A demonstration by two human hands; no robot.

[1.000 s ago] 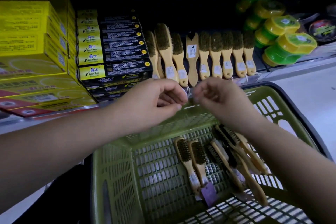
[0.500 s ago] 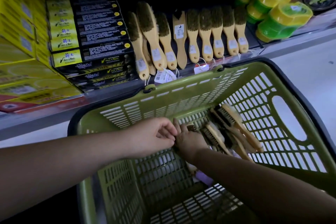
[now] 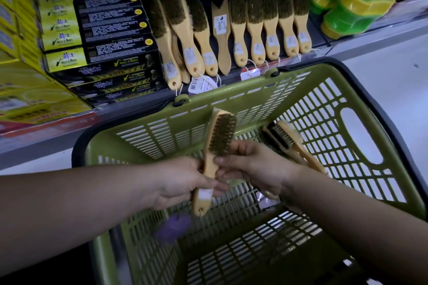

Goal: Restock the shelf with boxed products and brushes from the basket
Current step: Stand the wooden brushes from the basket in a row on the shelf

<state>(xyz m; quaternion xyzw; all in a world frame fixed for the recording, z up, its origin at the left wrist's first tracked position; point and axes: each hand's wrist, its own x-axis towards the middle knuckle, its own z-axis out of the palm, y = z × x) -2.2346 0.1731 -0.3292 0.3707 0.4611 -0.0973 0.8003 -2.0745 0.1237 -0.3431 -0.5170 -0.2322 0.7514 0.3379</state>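
Note:
A wooden brush point(image 3: 216, 152) with brown bristles is held upright over the green basket point(image 3: 231, 99). My left hand point(image 3: 183, 180) grips its handle from the left. My right hand point(image 3: 250, 164) pinches the same handle from the right, just below the bristles. A white label and a purple tag point(image 3: 173, 227) hang at the handle's lower end. More brushes point(image 3: 289, 141) lie in the basket's far right part. On the shelf above, a row of wooden brushes point(image 3: 254, 30) lies with handles toward me, next to stacked black boxes point(image 3: 111, 30).
Yellow boxes point(image 3: 20, 53) fill the shelf's left end. Green and yellow round tubs point(image 3: 352, 7) sit at the right. The shelf's grey front lip point(image 3: 46, 139) runs just beyond the basket's black rim. White price tags point(image 3: 201, 84) dangle from the shelved brushes.
Both hands dropped from the shelf edge into the basket, then rose holding one brush. The view has tilted down and closer to the basket.

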